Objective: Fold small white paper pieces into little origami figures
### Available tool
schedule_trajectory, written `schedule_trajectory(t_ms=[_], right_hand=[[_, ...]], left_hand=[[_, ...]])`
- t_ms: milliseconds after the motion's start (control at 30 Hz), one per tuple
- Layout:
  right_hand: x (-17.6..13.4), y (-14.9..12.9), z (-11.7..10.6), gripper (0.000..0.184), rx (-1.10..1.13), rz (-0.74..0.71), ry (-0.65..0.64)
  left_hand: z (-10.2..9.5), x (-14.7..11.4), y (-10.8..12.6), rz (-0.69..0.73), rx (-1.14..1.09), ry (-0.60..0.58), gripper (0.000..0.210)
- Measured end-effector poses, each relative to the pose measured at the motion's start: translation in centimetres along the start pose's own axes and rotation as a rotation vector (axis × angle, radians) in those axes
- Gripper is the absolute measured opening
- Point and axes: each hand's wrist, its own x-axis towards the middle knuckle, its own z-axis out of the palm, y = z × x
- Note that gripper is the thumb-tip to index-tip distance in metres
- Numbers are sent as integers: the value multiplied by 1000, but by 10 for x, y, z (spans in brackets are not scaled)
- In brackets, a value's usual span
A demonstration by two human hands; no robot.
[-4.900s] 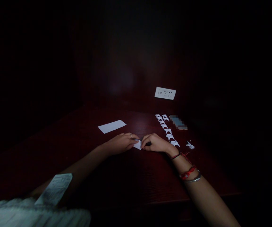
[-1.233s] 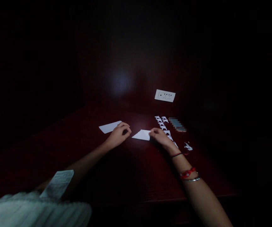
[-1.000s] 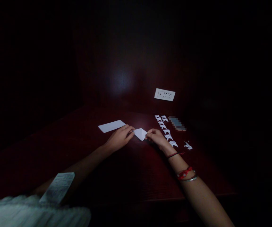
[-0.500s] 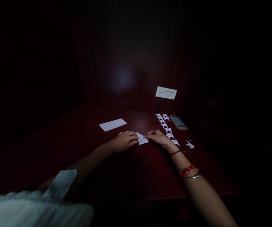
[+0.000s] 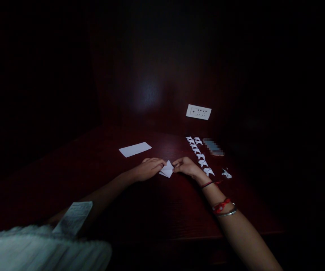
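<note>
- Dark red table (image 5: 196, 218), dimly lit, below a wall socket (image 5: 198, 112) beyond the right hand (image 5: 185, 166).
- Left hand (image 5: 150, 169), nearly closed, grips a folded paper (image 5: 168, 170) between the hands; right hand pinches its other side.
- Clean folding likely calls for matched edges and firm creases.
- Small folded pieces (image 5: 202, 163) line up just right of the right hand; a tag (image 5: 73, 217) over the left forearm (image 5: 106, 195) carries print too small to read.

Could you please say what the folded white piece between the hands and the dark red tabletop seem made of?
Folded white piece: probably matte paper, from its sharp creases. Dark red tabletop: perhaps varnished wood, given faint streaks and sheen.
</note>
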Motion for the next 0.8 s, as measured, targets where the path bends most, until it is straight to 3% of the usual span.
schedule_trajectory(t_ms=[167,400,600,667,733,800], right_hand=[[3,3,0,18,-59,-19,-1],[3,1,1,9,0,-46,46],[-1,-8,-1,24,197,60,69],[-1,-9,-1,22,212,38,16],[-1,-8,-2,14,138,-23,-24],[-1,-7,-1,10,-28,-101,26]], left_hand=[[6,0,-2,-26,50,34,36],[7,2,-1,-34,2,51,31],[7,3,-1,-86,8,77,29],[7,3,-1,-84,5,78,29],[7,3,-1,-83,4,82,27],[7,3,-1,-83,4,83,25]])
